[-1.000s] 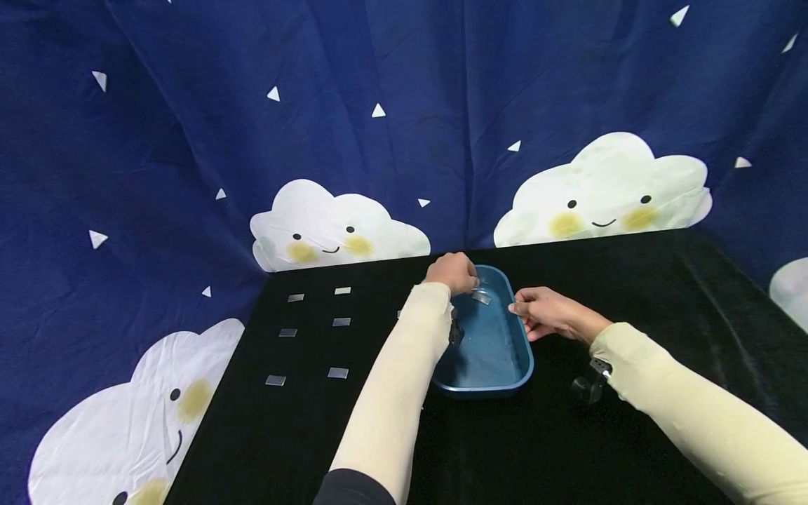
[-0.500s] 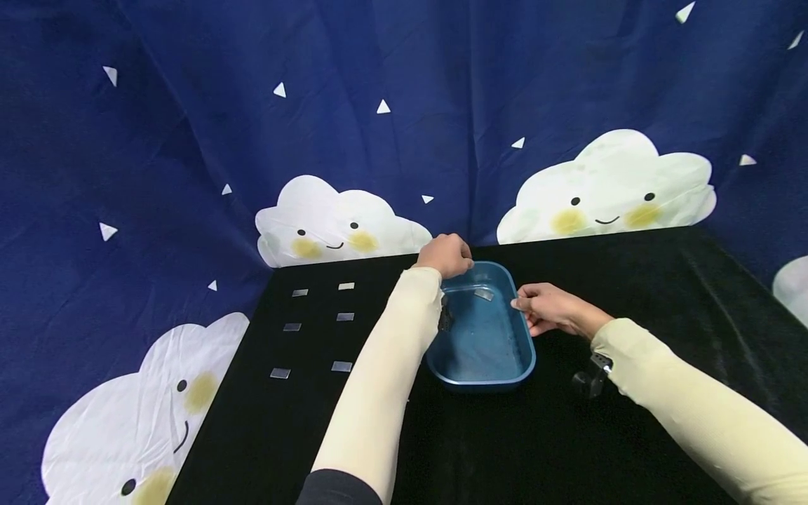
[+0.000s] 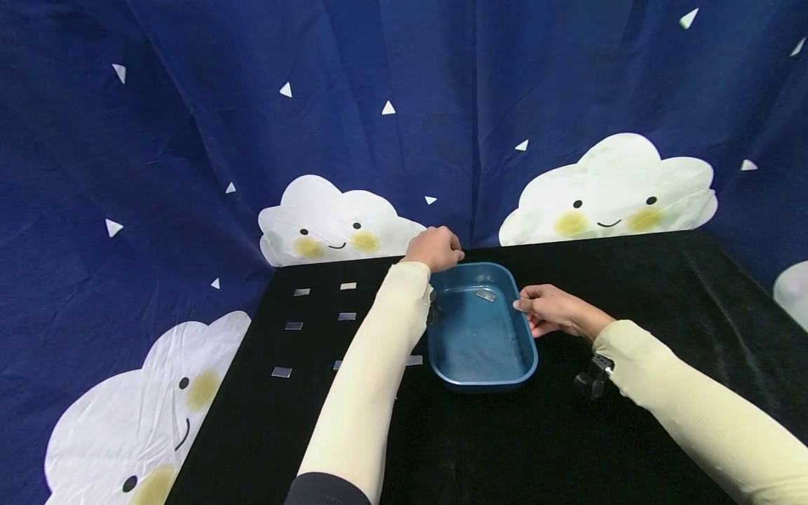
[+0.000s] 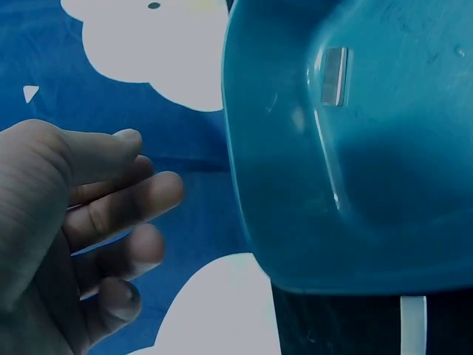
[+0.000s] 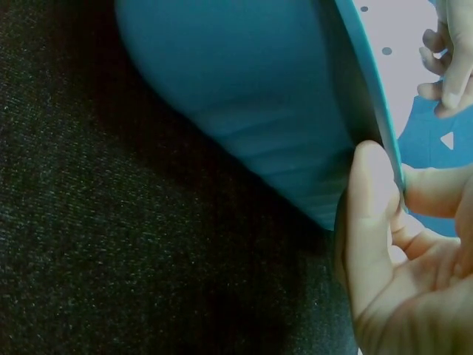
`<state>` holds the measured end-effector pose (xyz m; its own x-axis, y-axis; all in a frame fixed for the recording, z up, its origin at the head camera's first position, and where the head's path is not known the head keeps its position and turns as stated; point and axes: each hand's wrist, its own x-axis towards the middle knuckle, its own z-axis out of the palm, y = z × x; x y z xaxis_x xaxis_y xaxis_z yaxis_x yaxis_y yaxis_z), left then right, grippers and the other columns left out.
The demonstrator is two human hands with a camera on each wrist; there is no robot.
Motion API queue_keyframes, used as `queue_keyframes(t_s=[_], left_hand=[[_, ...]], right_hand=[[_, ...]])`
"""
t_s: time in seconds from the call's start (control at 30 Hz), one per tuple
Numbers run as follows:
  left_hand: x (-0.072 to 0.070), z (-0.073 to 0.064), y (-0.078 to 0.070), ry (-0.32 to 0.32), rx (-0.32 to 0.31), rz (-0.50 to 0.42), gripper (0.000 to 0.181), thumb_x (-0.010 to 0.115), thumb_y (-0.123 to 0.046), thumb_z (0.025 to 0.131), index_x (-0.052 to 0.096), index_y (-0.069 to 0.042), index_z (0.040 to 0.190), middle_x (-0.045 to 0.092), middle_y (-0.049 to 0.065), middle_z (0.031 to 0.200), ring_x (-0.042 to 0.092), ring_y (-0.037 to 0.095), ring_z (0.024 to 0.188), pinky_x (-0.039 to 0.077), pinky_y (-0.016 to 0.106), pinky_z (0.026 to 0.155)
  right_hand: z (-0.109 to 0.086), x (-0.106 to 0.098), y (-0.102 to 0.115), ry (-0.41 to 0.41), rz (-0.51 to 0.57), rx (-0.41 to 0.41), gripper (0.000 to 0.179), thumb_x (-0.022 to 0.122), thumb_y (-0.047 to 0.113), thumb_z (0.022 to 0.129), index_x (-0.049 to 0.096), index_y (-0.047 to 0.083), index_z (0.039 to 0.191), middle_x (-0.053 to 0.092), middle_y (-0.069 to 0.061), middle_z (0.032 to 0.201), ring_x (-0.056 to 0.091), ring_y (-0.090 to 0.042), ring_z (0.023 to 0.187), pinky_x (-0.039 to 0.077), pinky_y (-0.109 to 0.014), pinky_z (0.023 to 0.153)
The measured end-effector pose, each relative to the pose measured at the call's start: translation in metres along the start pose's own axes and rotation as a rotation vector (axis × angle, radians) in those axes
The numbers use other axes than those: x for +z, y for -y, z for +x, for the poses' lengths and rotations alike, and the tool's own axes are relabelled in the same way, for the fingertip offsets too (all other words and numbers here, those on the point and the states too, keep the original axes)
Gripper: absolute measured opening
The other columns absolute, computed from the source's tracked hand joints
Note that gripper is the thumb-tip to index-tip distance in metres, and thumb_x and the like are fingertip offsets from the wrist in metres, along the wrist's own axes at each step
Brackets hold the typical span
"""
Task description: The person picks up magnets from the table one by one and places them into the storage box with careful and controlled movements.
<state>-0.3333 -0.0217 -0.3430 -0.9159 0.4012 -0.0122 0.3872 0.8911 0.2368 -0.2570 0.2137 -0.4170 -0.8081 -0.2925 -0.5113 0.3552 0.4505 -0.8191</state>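
Note:
A blue rectangular tray [image 3: 482, 344] stands on the black cloth, with one small clear rectangular piece [image 3: 485, 295] lying on its floor near the far end. My right hand [image 3: 555, 312] pinches the tray's right rim between thumb and fingers, seen close up in the right wrist view. My left hand [image 3: 434, 249] hovers just past the tray's far left corner. In the left wrist view its fingers [image 4: 122, 211] are loosely bent, apart from the tray, and nothing shows between them.
Several similar small clear pieces [image 3: 293, 326] lie spaced out in rows on the black cloth [image 3: 480, 449] left of the tray. Another piece [image 3: 414, 360] lies close to the tray's left side, next to my left sleeve. A blue cloud-print curtain [image 3: 353, 140] hangs behind.
My left hand has drawn back from over the tray, up and to the left, leaving the clear piece on the tray floor. My right hand keeps its pinch on the rim.

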Motion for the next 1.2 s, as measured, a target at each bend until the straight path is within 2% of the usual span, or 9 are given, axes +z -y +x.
queue_keyframes(t_s=[0.3, 0.47, 0.67, 0.87, 1.03, 1.2], left_hand=[[-0.014, -0.007, 0.017, -0.021, -0.007, -0.001, 0.022, 0.063, -0.031, 0.095, 0.078, -0.018, 0.105, 0.076, -0.001, 0.107, 0.069, 0.019, 0.100, 0.055, 0.036, 0.090], [-0.017, -0.010, 0.028, -0.024, -0.025, -0.008, 0.022, 0.064, -0.029, 0.095, 0.078, -0.017, 0.106, 0.075, 0.001, 0.109, 0.068, 0.019, 0.099, 0.055, 0.037, 0.089], [-0.020, -0.013, 0.037, -0.032, -0.016, -0.008, 0.019, 0.063, -0.026, 0.094, 0.080, -0.016, 0.096, 0.077, 0.000, 0.100, 0.067, 0.020, 0.092, 0.054, 0.036, 0.085], [-0.024, -0.018, 0.046, -0.026, -0.036, -0.002, 0.019, 0.064, -0.025, 0.093, 0.080, -0.015, 0.098, 0.077, 0.001, 0.101, 0.068, 0.020, 0.095, 0.054, 0.037, 0.088], [-0.025, -0.024, 0.061, -0.014, -0.062, -0.009, 0.020, 0.063, -0.023, 0.094, 0.080, -0.014, 0.097, 0.077, 0.002, 0.099, 0.069, 0.021, 0.094, 0.055, 0.039, 0.087], [-0.018, -0.031, 0.081, 0.002, -0.095, -0.004, 0.021, 0.062, -0.024, 0.094, 0.080, -0.013, 0.099, 0.077, 0.002, 0.101, 0.069, 0.022, 0.095, 0.056, 0.039, 0.086]], right_hand=[[-0.001, -0.001, -0.001, 0.000, 0.001, -0.003, 0.014, 0.046, 0.023, 0.103, 0.048, 0.010, 0.102, 0.057, -0.001, 0.082, 0.061, -0.010, 0.068, 0.057, -0.023, 0.064], [-0.002, -0.001, -0.001, 0.001, 0.003, 0.000, 0.014, 0.046, 0.023, 0.103, 0.048, 0.010, 0.103, 0.057, 0.000, 0.082, 0.061, -0.010, 0.068, 0.057, -0.023, 0.065], [-0.003, -0.001, -0.002, -0.006, -0.002, -0.006, 0.014, 0.046, 0.023, 0.103, 0.048, 0.010, 0.102, 0.058, -0.001, 0.082, 0.062, -0.010, 0.069, 0.057, -0.024, 0.065], [-0.004, -0.001, -0.001, -0.010, -0.006, -0.007, 0.014, 0.046, 0.023, 0.103, 0.048, 0.009, 0.103, 0.059, -0.001, 0.082, 0.062, -0.010, 0.069, 0.058, -0.024, 0.065], [-0.004, -0.001, 0.000, -0.011, -0.006, -0.006, 0.014, 0.046, 0.023, 0.103, 0.048, 0.009, 0.103, 0.058, 0.000, 0.082, 0.062, -0.009, 0.068, 0.058, -0.024, 0.065], [-0.002, 0.002, 0.000, -0.014, -0.005, -0.008, 0.014, 0.046, 0.023, 0.103, 0.048, 0.010, 0.102, 0.058, 0.000, 0.081, 0.062, -0.010, 0.068, 0.057, -0.024, 0.065]])
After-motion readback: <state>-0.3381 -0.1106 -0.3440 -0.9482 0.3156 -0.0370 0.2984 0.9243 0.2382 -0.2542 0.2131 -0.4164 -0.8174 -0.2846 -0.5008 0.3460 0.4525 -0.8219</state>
